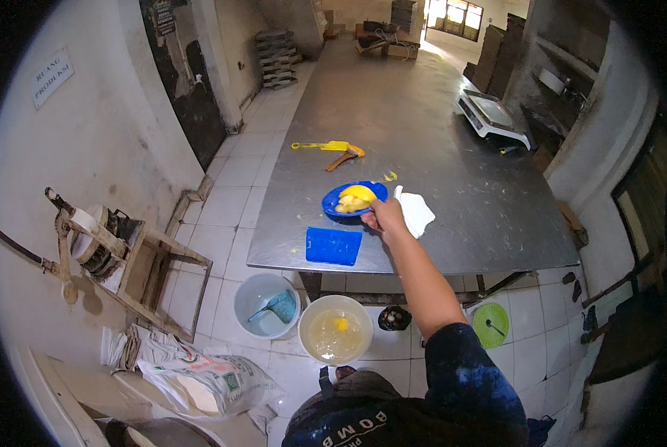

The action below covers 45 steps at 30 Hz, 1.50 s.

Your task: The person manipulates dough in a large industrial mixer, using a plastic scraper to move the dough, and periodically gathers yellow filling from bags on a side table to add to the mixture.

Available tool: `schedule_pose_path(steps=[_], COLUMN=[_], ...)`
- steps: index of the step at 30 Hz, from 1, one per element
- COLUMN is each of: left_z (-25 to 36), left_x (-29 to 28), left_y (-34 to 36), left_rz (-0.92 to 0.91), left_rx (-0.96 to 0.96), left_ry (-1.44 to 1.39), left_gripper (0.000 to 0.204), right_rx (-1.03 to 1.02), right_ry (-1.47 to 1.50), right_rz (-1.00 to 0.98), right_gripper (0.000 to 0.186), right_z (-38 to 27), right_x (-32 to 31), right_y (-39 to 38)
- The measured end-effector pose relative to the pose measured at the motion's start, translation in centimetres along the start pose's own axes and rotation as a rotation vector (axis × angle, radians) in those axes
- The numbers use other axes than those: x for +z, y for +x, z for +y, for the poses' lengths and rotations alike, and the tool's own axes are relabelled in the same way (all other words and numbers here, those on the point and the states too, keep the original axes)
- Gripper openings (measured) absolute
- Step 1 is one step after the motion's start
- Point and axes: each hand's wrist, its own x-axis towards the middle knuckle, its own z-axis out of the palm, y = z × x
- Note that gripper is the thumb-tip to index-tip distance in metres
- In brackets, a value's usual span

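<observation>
My right hand (385, 217) reaches over the near part of the metal table (423, 257). Its fingers are closed at the right rim of a blue bowl (336, 197), which holds pale yellow chunks (350, 202) and a brighter yellow curved piece (359, 191). A flat blue rectangular sheet (333, 246) lies just nearer than the bowl. Right beside my hand is a white sheet-like item (415, 212). Beyond the bowl lie a yellow spatula (326, 146) and a curved tool with a brown handle (341, 160). My left hand is out of view.
A white scale (493, 118) stands at the table's right edge. On the floor are a bucket with a blue scoop-like tool (280, 306), a tub of cloudy water (337, 343), and a green round lid-like item (490, 325). A wooden stand (162, 268) and sack (214, 384) are left.
</observation>
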Motion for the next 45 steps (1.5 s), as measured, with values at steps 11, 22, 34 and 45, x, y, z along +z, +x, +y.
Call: schedule_pose_path(steps=[11, 22, 34, 45], left_z=[10.1, 14.4, 19.7, 19.4], left_x=[-7.9, -10.0, -18.7, -20.2], left_y=[3.1, 2.3, 2.8, -2.2], left_rz=[-0.232, -0.335, -0.713, -0.882], left_rx=[-0.208, -0.048, 0.127, 0.273], left_ry=[-0.589, -0.740, -1.071, -1.178], left_gripper=[0.025, 0.033, 0.031, 0.038], right_rx=[0.113, -0.734, -0.898, -1.054], right_ry=[-0.351, -1.354, -1.049, -0.968], right_rz=[-0.444, -0.037, -0.171, -0.095], right_gripper=[0.029, 0.039, 0.021, 0.035], right_z=[1.2, 2.2, -3.5, -2.0], right_x=[1.9, -6.5, -0.3, -3.2], right_y=[-2.1, -3.1, 1.1, -3.4])
